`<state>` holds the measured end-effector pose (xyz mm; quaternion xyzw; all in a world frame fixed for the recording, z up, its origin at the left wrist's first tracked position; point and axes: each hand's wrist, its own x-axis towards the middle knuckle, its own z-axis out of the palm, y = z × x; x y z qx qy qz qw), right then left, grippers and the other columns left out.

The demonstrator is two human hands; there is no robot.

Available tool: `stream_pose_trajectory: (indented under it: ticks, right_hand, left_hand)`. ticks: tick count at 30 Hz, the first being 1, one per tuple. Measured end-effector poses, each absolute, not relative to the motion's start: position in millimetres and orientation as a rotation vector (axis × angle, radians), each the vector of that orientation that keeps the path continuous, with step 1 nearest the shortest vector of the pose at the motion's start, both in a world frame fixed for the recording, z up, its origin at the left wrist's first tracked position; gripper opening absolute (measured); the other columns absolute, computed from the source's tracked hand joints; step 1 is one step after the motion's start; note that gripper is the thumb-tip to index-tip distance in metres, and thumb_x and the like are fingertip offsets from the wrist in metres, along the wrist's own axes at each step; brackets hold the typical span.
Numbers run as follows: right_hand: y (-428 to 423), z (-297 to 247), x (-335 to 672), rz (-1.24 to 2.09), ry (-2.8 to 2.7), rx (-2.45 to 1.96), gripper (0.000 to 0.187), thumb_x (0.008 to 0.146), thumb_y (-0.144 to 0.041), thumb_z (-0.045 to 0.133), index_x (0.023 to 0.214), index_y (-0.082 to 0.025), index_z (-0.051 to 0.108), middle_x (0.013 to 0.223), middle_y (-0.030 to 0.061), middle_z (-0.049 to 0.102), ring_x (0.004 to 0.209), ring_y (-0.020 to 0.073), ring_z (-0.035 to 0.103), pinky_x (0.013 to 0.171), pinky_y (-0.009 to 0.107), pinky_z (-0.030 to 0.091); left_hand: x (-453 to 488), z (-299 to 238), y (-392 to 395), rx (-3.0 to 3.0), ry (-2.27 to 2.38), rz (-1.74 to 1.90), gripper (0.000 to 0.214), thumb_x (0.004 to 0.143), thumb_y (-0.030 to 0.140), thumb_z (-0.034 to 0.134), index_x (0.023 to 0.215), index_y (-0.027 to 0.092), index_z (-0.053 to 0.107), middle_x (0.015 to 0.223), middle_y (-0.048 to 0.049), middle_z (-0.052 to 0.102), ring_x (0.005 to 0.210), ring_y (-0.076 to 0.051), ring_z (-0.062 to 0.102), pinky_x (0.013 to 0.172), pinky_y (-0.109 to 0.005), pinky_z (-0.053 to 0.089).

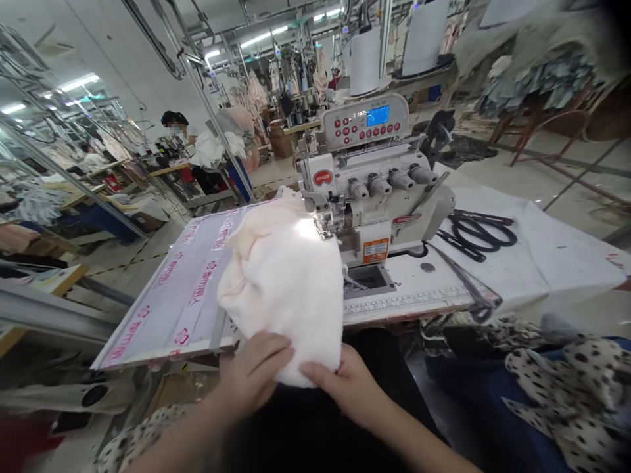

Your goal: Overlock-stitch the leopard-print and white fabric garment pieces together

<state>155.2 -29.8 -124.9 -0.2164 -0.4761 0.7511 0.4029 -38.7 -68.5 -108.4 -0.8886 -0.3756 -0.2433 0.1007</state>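
Bare left hand [254, 374], bare right hand [348, 387], black garment [315, 427].

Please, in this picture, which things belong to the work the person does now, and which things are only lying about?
Part of the work:
left hand and right hand, both on the cream fabric
overlock sewing machine
printed board under the fabric

Just lying about:
black scissors on a white cloth
polka-dot fabric

left hand [254, 374], right hand [345, 384] — side by side
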Motion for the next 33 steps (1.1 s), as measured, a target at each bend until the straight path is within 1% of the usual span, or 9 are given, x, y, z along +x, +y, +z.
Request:
stream_pose_trajectory:
  ticks: [5, 10, 15, 16, 18, 24, 27, 30, 33]
  right_hand:
    - [-40, -131, 155, 1.847, -0.964, -0.672, 0.018, 0.065, -0.031, 0.072, 0.073, -0.016, 0.067, 0.066, -0.002, 0.062, 0.058, 0.0107, 0.05, 0.059, 0.023, 0.043]
    - [-44, -143, 161, 1.898, -0.886, -0.643, 0.028, 0.056, -0.035, 0.077, 0.074, -0.016, 0.067, 0.068, -0.0008, 0.063, 0.058, 0.0118, 0.051, 0.058, 0.024, 0.041]
    - [-42, -140, 168, 1.915, -0.919, -0.625, 0.029, 0.06, -0.037, 0.075, 0.075, -0.014, 0.068, 0.065, -0.0006, 0.062, 0.056, 0.0107, 0.05, 0.056, 0.022, 0.038]
    - [-42, -136, 167, 1.914, -0.944, -0.602, 0.028, 0.062, -0.038, 0.074, 0.074, -0.013, 0.068, 0.063, -0.0008, 0.061, 0.055, 0.0104, 0.049, 0.055, 0.022, 0.038]
    - [-43, -128, 166, 1.926, -0.983, -0.532, 0.029, 0.063, -0.038, 0.073, 0.076, -0.014, 0.068, 0.066, -0.0007, 0.061, 0.057, 0.0109, 0.05, 0.056, 0.022, 0.039]
    - [-45, -124, 168, 2.024, -0.961, -0.419, 0.037, 0.056, -0.033, 0.078, 0.087, -0.016, 0.066, 0.076, -0.0003, 0.064, 0.066, 0.013, 0.054, 0.065, 0.025, 0.042]
    - [-45, -130, 169, 2.054, -0.943, -0.431, 0.04, 0.059, -0.037, 0.076, 0.09, -0.014, 0.066, 0.077, 0.0021, 0.065, 0.067, 0.0142, 0.056, 0.066, 0.027, 0.043]
    - [-47, -127, 166, 2.022, -0.963, -0.446, 0.035, 0.069, -0.041, 0.068, 0.088, -0.012, 0.066, 0.076, 0.003, 0.065, 0.067, 0.0147, 0.057, 0.069, 0.028, 0.044]
    - [-54, -116, 161, 1.915, -0.92, -0.449, 0.033, 0.072, -0.035, 0.066, 0.098, -0.016, 0.06, 0.088, 0.0027, 0.064, 0.081, 0.0166, 0.057, 0.078, 0.029, 0.043]
  left_hand:
    - [-32, -78, -63, -2.873, -1.04, -0.658, 0.036, 0.078, 0.003, 0.047, 0.113, 0.011, 0.047, 0.102, -0.0139, 0.058, 0.097, -0.02, 0.052, 0.081, -0.035, 0.049]
    - [-42, -47, -55, -2.984, -1.022, -0.612, 0.029, 0.08, 0.005, 0.042, 0.106, 0.016, 0.051, 0.095, -0.0085, 0.06, 0.089, -0.015, 0.055, 0.075, -0.027, 0.049]
    - [-44, -18, -58, -2.769, -1.368, -0.821, 0.013, 0.085, 0.013, 0.038, 0.092, 0.017, 0.049, 0.093, -0.0066, 0.058, 0.09, -0.013, 0.055, 0.077, -0.025, 0.047]
    - [-38, -20, -62, -2.79, -1.346, -0.817, 0.011, 0.085, 0.02, 0.043, 0.094, 0.017, 0.048, 0.094, -0.0077, 0.057, 0.091, -0.015, 0.055, 0.077, -0.026, 0.048]
    - [-24, -33, -71, -2.852, -1.247, -0.708, 0.032, 0.079, 0.032, 0.055, 0.104, 0.015, 0.046, 0.099, -0.0109, 0.057, 0.093, -0.018, 0.055, 0.078, -0.03, 0.049]
    - [-10, -78, -82, -2.739, -1.166, -0.596, 0.021, 0.079, 0.005, 0.045, 0.097, 0.014, 0.05, 0.096, -0.0105, 0.058, 0.089, -0.016, 0.056, 0.075, -0.029, 0.049]
    - [-11, -80, -85, -2.76, -1.178, -0.602, 0.022, 0.078, 0.013, 0.052, 0.1, 0.013, 0.05, 0.106, -0.0136, 0.056, 0.099, -0.02, 0.053, 0.084, -0.035, 0.047]
    - [-7, -85, -90, -2.703, -1.149, -0.552, 0.04, 0.075, 0.026, 0.06, 0.11, 0.011, 0.048, 0.106, -0.0159, 0.056, 0.101, -0.026, 0.052, 0.086, -0.044, 0.044]
    - [-3, -100, -93, -2.626, -1.188, -0.544, 0.038, 0.076, 0.018, 0.056, 0.113, 0.012, 0.047, 0.104, -0.015, 0.057, 0.098, -0.025, 0.053, 0.085, -0.043, 0.044]
